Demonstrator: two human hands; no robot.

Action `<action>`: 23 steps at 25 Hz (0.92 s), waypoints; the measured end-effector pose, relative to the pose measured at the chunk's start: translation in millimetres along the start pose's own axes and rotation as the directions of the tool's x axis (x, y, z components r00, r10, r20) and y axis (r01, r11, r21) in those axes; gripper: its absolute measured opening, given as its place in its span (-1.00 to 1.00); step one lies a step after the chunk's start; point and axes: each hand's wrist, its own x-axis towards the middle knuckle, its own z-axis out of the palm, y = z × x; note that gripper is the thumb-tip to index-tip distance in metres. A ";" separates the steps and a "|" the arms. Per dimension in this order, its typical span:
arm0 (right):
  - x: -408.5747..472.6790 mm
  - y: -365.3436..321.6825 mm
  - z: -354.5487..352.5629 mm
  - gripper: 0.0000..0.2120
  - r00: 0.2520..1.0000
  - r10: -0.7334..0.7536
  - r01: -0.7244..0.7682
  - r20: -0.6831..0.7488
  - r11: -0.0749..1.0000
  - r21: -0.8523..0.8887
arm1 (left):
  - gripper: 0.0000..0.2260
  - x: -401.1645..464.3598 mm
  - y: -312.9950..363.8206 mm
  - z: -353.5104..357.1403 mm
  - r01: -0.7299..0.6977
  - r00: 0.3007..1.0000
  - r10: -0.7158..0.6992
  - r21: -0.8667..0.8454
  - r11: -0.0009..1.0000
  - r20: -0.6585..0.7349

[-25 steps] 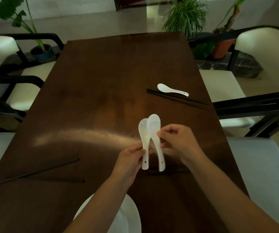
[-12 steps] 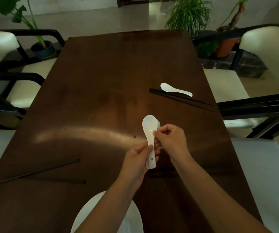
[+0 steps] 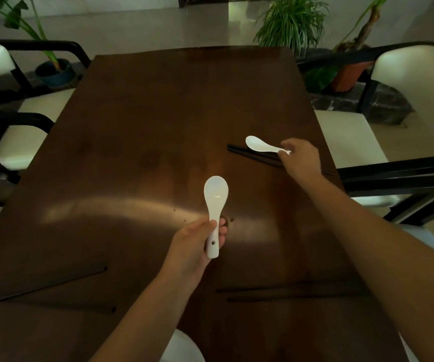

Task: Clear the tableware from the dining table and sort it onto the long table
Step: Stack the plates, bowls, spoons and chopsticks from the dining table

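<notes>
Stacked spoons (image 3: 215, 205) are being gripped by the left hand (image 3: 197, 244); another spoon (image 3: 260, 146) is being pinched by the right hand (image 3: 299, 158), risking slippage onto the bench (image 3: 158, 126).

Place: a home dining room, dimly lit.
Worktop: a long dark brown polished wooden worktop (image 3: 158, 126) set as a dining table.
Seating: cream-cushioned chairs with black frames (image 3: 403, 82) stand along both long sides.
Tableware: white ceramic soup spoons (image 3: 260, 146) and black chopsticks (image 3: 252, 155) lie on the wood.
Greenery: potted houseplants (image 3: 291, 20) stand on the pale glossy tiled floor (image 3: 132, 30) past the far end.
</notes>
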 end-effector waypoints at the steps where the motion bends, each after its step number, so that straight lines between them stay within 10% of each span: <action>1: 18.4 4.7 3.9 -0.67 0.999 -0.027 0.029 0.022 0.994 -0.102 | -0.79 4.0 1.6 0.8 0.004 1.000 -0.004 -0.009 1.000 -0.002; 10: 64.9 4.9 17.0 -0.81 0.951 -0.009 0.143 0.309 0.899 -0.414 | -0.75 25.1 3.6 -4.1 -0.009 0.999 0.008 -0.016 1.000 -0.050; 14: 33.6 -28.4 -13.5 -0.87 0.973 0.069 -0.078 0.219 0.996 0.031 | -0.83 18.5 0.2 -2.9 -0.016 0.995 0.016 0.000 1.000 -0.094; 17: -51.2 -62.7 -23.2 -0.97 0.895 0.115 -0.385 0.430 0.686 0.618 | -0.91 7.1 2.3 1.4 -0.026 0.993 0.028 0.015 1.000 -0.116; 23: -150.8 -83.1 -12.4 -0.95 0.806 0.097 -0.522 0.584 0.583 0.623 | -0.93 -11.2 -4.5 7.2 -0.117 0.972 0.160 0.235 0.965 -0.173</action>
